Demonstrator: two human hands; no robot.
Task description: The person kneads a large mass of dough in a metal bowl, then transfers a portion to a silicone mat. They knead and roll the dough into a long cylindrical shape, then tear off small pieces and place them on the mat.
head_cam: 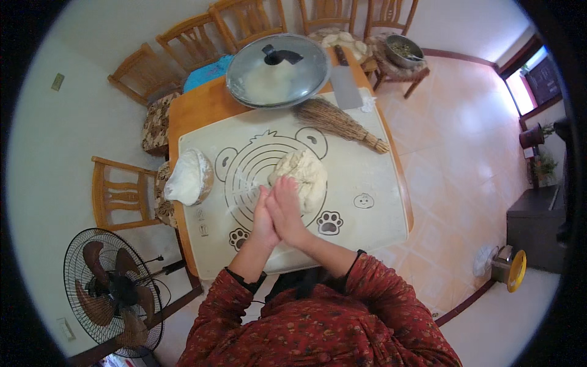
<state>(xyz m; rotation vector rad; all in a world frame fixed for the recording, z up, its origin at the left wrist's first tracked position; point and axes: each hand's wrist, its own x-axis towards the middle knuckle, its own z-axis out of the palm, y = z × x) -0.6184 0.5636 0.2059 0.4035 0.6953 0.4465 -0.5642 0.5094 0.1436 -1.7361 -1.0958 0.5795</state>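
My left hand (265, 222) and my right hand (288, 208) are pressed palm to palm above the near edge of a lump of dough (305, 176). The dough rests on a cream kneading mat (376, 179) printed with a bear face and rings. No object shows between my palms, though their inner faces are hidden. To the left on the mat stands a bowl (206, 176) with a bag of white flour (185, 181) in it. Beyond the dough lies a straw whisk brush (341, 124), its bound end towards the right.
A large pan with a glass lid (279, 87) stands at the table's far side, beside a cleaver (346, 87). Wooden chairs (121, 195) line the far and left sides; one holds a metal bowl of filling (403, 51). A standing fan (117, 289) is at lower left.
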